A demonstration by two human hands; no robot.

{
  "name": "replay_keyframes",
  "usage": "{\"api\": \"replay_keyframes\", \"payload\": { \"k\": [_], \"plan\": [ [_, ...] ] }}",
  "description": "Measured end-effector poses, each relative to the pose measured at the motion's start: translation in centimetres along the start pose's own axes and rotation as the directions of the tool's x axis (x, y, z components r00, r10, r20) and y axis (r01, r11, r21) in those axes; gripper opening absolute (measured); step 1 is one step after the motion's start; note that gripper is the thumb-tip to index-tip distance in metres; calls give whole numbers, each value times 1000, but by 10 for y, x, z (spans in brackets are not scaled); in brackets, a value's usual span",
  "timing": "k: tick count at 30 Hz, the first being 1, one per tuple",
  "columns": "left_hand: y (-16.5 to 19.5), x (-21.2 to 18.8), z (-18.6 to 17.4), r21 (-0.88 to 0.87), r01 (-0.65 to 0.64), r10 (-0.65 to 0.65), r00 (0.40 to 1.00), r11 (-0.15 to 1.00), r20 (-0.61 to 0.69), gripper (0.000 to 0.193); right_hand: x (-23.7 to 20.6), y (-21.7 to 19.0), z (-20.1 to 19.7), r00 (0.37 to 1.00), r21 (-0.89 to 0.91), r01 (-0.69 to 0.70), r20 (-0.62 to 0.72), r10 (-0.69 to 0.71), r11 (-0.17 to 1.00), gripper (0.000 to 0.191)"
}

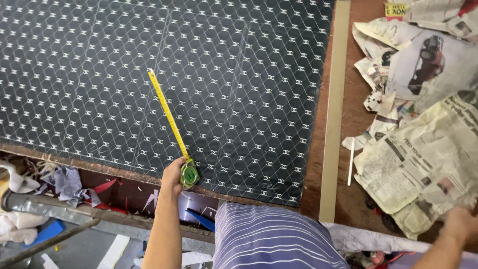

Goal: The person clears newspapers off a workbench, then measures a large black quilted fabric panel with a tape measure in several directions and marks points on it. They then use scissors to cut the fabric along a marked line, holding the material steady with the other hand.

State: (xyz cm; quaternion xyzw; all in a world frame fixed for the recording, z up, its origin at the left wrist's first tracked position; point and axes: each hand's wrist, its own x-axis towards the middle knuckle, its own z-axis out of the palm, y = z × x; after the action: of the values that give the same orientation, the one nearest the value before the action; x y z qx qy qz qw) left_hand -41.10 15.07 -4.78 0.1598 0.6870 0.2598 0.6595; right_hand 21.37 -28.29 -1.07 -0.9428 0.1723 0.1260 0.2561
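While the dark patterned sheet is lying flat on the table, I am gripping the tape measure in my left hand at its near edge, running the yellow blade far across it; my right hand is pressing the newspaper, fingers indistinct.

A long pale strip runs top to bottom right of centre on the brown wooden table. Crumpled newspapers fill the right side. Fabric scraps lie at lower left, with a blue piece below them.
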Motion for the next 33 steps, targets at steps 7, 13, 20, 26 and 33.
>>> {"api": "replay_keyframes", "payload": {
  "k": [7,13,20,26,33],
  "plan": [
    [-2,-4,4,0,-18,18,999,1000,39,26,-92,-21,76,734,315,658,-69,-675,684,25],
    [-8,2,4,1,-22,22,999,1000,32,26,-245,-33,156,304,454,606,626,-718,653,35],
    [-18,14,-6,-17,-46,47,998,999,43,25,-288,-23,173,315,167,758,753,-578,630,91],
    [-17,20,-9,29,-17,14,995,999,95,25,-286,-35,182,305,118,797,767,-564,592,98],
    [0,21,-19,144,22,-40,991,989,125,27,-310,-55,196,474,-92,771,743,-472,630,102]
  ]
}}
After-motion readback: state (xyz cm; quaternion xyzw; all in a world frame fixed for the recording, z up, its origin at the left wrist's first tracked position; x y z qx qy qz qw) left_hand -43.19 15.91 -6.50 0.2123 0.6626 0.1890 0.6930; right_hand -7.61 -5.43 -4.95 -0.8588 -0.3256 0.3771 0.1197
